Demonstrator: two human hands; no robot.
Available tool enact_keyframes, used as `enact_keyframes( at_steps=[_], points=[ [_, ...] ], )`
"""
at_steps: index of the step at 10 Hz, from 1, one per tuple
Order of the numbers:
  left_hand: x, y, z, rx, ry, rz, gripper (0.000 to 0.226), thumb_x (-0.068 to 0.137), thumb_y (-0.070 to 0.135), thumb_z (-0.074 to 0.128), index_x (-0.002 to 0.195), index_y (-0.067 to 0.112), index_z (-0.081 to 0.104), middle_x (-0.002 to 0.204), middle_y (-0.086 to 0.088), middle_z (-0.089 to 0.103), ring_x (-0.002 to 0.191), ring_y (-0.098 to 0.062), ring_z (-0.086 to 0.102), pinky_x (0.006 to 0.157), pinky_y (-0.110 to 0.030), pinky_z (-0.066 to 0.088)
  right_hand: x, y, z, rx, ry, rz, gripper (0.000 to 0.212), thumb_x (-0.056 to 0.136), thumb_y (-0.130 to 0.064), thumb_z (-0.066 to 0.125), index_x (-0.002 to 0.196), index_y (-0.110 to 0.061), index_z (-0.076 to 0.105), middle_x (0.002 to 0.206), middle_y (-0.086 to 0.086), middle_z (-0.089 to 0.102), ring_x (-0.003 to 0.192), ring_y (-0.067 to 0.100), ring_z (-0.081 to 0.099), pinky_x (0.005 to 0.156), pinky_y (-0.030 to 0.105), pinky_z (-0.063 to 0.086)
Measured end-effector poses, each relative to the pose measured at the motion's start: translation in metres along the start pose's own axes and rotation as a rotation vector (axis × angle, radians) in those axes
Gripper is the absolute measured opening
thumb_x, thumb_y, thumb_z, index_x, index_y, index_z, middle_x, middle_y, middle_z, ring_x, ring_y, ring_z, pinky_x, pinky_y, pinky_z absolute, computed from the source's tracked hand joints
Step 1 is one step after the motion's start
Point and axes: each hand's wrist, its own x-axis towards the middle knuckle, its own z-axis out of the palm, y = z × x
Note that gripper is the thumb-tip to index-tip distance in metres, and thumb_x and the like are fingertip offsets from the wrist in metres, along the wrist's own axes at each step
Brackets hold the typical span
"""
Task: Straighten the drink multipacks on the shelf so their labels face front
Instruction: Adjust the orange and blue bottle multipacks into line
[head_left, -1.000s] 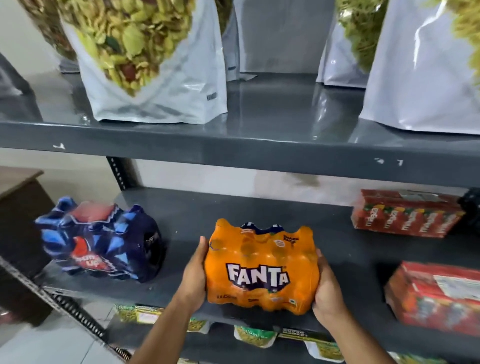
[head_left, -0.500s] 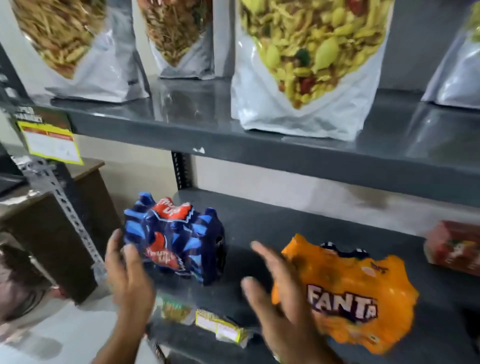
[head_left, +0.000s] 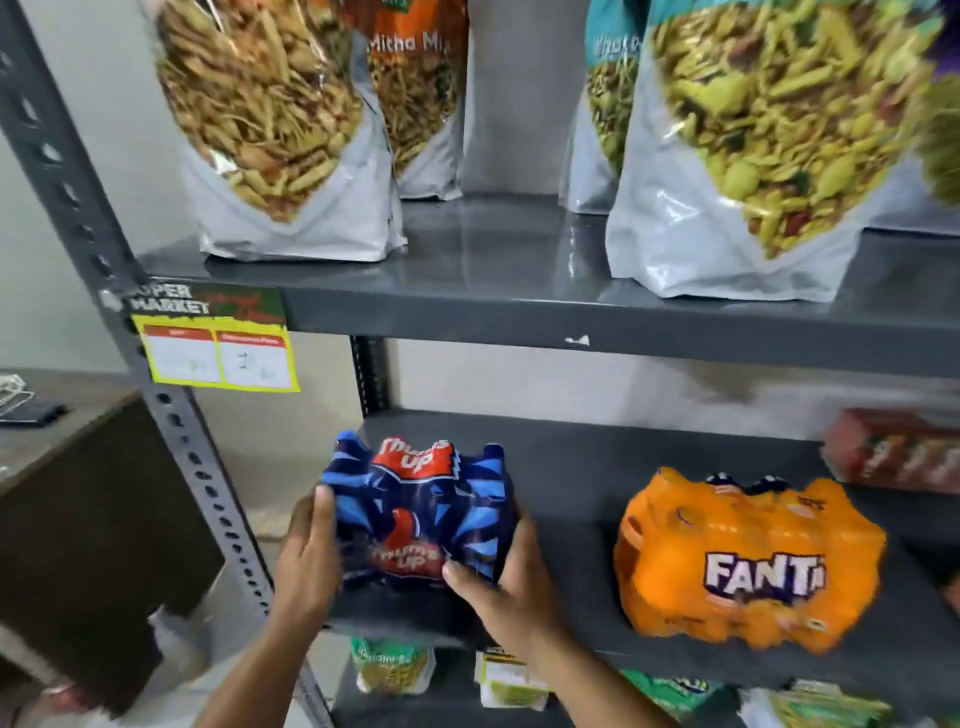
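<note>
Both my hands on blue Thums Up multipack (head_left: 421, 519) at left end of middle shelf (head_left: 571, 467). Left hand (head_left: 309, 561) fingers wrapped on its left side, right hand (head_left: 511, 582) fingers clamped on lower right corner. Step in hand: squaring this pack. Pack looks skewed, shrink wrap creased, red logo partly front. Next, likely: small twist, set flat, let go. Orange Fanta multipack (head_left: 748, 561) sits well apart to right, label front.
</note>
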Motion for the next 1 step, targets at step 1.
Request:
enact_keyframes(
  at_steps=[1],
  points=[
    [-0.0290,0.0190,0.0020,0.112,0.011,0.087,0.082,0.092,0.057,0.033,0.152,0.002,0.029,0.159,-0.024,0.030,0.148,-0.036,0.027,0.121,-0.049,0.023,-0.0184,-0.0162,-0.0173,-0.006,0.110,-0.062,0.082,0.075,-0.037,0.078,0.140,-0.045,0.028,0.145,-0.010,0.047,0.130,0.002,0.047,0.104,0.017,0.037]
  ],
)
